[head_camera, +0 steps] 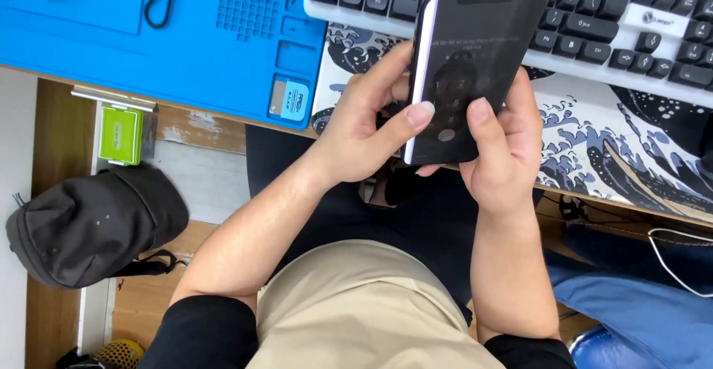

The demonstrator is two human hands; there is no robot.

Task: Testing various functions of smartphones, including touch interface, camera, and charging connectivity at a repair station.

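Together, both hands gripped a dark smartphone [475,72] over the desk's [653,191] front edge.
The left hand [371,128] clasped its left rim at 9 o'clock, thumb on the glass; the right hand [505,146] cradled the lower right at 5 o'clock. A keyboard [594,27] lay at 12 o'clock, a blue mat [186,50] at 10, with open room below the edge.

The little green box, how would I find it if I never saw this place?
Start at the big blue mat on the desk and drop below its front edge. There, above the dark grey bag on the floor, sits the green box. It is the only bright lime-green thing around.
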